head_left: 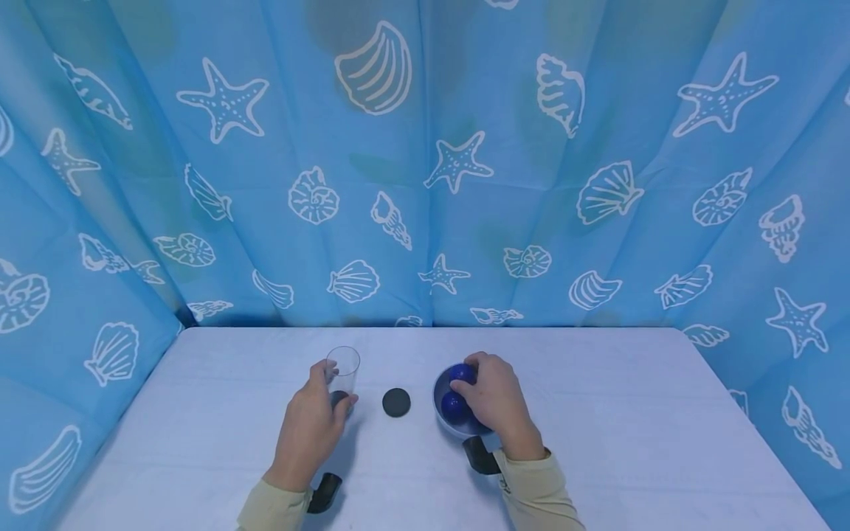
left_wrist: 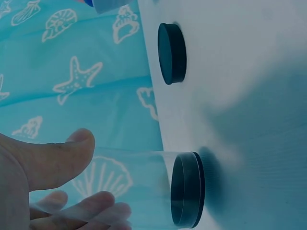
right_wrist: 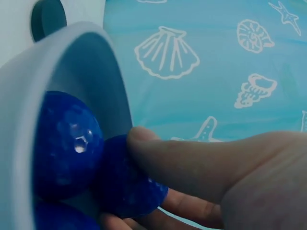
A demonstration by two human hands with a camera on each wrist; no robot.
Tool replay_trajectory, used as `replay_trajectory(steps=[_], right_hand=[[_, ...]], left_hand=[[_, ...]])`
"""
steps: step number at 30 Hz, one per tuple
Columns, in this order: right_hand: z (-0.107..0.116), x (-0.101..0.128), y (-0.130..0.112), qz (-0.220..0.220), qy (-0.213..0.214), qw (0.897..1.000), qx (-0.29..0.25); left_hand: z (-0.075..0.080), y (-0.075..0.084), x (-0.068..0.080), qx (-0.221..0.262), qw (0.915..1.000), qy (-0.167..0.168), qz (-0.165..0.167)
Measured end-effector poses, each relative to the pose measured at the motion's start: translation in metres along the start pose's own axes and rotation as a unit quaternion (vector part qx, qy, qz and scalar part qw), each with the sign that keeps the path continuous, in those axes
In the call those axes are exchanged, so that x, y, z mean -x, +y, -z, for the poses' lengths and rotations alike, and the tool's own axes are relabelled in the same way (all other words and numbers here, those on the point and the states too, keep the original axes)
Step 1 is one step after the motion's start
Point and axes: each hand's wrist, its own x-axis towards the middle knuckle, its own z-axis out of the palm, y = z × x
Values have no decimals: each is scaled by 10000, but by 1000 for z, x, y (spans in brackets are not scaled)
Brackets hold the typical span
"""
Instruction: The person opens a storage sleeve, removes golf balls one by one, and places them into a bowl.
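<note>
On the left, my left hand (head_left: 305,428) grips a clear tube (head_left: 344,361), thumb and fingers around its side. The tube stands upright, its mouth up and its black base (left_wrist: 187,194) at the tabletop. My right hand (head_left: 496,394) reaches into a grey-blue bowl (right_wrist: 19,91) and pinches a dimpled blue ball (right_wrist: 120,187), much like a golf ball, between thumb and fingers. Beside it in the bowl lies another blue ball (right_wrist: 72,143), with part of a third showing at the bottom of the right wrist view. The bowl's far right part is hidden behind my hand.
A round black lid (head_left: 396,403) lies flat on the table between tube and bowl. The white-covered table (head_left: 631,428) ends at a blue shell-print curtain (head_left: 425,147) behind and at both sides. A black curved piece (head_left: 481,456) sticks out at each wrist.
</note>
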Motion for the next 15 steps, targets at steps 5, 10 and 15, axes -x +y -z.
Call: replay_trajectory(steps=[5, 10, 15], right_hand=[[-2, 0, -2, -200, -70, 9997, 90], [-4, 0, -2, -248, -106, 9995, 159], [-6, -1, -1, -248, -94, 9994, 234]], left_hand=[[-1, 0, 0, 20, 10000, 5, 3], [-2, -1, 0, 48, 9998, -77, 168], [-4, -2, -1, 107, 9995, -115, 273]])
